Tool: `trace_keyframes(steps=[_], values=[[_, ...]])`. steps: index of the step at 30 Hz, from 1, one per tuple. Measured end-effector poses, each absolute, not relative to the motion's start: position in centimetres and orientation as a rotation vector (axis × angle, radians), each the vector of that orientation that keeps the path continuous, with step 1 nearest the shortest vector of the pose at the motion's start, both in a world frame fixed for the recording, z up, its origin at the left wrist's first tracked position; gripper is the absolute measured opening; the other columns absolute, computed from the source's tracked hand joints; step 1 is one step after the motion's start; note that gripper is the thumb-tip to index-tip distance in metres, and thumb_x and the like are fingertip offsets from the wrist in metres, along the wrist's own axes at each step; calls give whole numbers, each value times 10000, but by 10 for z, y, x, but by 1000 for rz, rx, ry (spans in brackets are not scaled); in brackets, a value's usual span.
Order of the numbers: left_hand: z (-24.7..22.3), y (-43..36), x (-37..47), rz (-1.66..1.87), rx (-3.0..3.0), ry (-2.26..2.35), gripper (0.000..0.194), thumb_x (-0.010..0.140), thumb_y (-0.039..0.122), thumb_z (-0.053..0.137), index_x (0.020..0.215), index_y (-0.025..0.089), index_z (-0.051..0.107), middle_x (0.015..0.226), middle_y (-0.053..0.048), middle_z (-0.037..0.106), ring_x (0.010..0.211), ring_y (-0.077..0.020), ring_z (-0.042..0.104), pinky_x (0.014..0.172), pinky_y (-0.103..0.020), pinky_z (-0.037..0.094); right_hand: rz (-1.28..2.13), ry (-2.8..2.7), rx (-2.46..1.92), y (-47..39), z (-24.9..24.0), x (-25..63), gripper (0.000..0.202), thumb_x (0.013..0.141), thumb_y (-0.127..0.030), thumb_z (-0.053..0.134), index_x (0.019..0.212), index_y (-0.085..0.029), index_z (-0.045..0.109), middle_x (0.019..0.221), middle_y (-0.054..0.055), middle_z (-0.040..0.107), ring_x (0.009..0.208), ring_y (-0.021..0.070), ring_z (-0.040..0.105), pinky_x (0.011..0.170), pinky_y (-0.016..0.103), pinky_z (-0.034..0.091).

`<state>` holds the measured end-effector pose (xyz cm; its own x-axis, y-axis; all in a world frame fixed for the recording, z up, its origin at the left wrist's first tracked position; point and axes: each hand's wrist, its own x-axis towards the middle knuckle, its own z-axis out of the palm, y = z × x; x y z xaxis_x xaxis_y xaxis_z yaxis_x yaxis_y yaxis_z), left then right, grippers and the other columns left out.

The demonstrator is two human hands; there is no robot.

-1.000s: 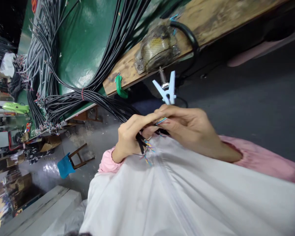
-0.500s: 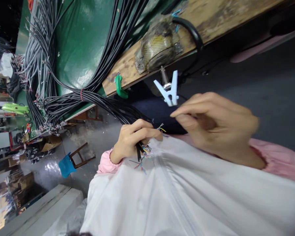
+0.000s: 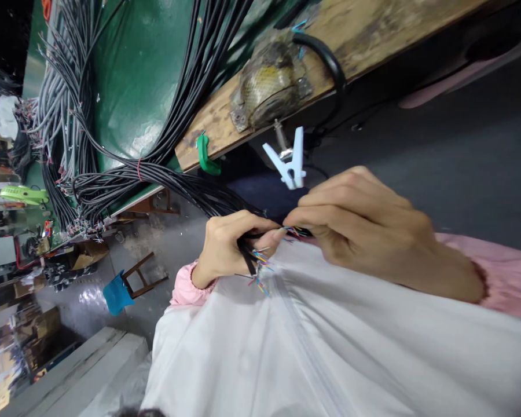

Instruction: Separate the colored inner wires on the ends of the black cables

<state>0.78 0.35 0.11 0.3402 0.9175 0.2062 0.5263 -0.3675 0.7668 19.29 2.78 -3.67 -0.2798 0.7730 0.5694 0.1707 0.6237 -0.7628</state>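
Observation:
My left hand [image 3: 228,240] is closed around the end of a bundle of black cables [image 3: 195,188] in front of the white garment. Stripped ends with thin coloured wires [image 3: 263,260] stick out below its fingers. Close against it, my right hand [image 3: 364,223] has thumb and forefinger pinched at the coloured wires [image 3: 296,231] of one cable end. The fingertips of both hands nearly meet there. Just above the right hand, a light blue clip [image 3: 290,167] sits on the metal shaft of a tape-wrapped motor-like device [image 3: 267,92].
A wooden board [image 3: 356,43] carries the device, with a green clamp [image 3: 207,155] at its edge. Grey cables [image 3: 63,98] and more black ones lie on the green table [image 3: 130,75]. A red tie [image 3: 139,169] circles the bundle. A blue stool [image 3: 118,291] stands on the floor.
My right hand has moved left and down to the wire ends beside my left hand. The left thumb now shows at the cable end, and the loose wire ends have shifted slightly right.

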Motion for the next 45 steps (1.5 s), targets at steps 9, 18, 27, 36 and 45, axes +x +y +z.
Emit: trace_keyframes(steps=[9,18,27,36,45], values=[[2,13,28,1151,1876,1308,432,906,486,723,624,171,635,531,36,597,429,-51,465,420,-203,333,1498,-1239,-934,68,-49,188,601,846,-820,588,766,-233,690,759,46,653,706,173,589,669,357,448],[1,17,44,1211,1698,1531,474,915,522,680,596,179,611,490,48,496,420,-59,394,423,-223,326,2205,-657,-547,90,-35,158,660,567,-814,835,633,-206,585,628,-32,471,568,104,441,489,259,381],[0,19,45,1133,1738,1561,465,922,520,669,603,188,600,535,31,537,452,-73,423,450,-236,377,2303,-616,-468,86,-48,159,710,599,-897,738,728,-207,630,615,-24,526,549,119,495,494,256,407],[-16,10,34,1169,1903,1462,362,891,491,737,702,187,683,567,34,608,444,-67,482,441,-224,393,2064,-713,-671,59,-59,180,638,650,-848,754,709,-219,661,583,3,614,522,142,547,494,290,458],[-18,14,19,1384,2463,1214,297,956,459,667,898,181,752,777,-28,762,617,-116,695,562,-220,563,1616,-1105,-1074,30,-30,215,316,737,-544,873,760,-274,710,629,7,691,518,145,645,454,267,511]])
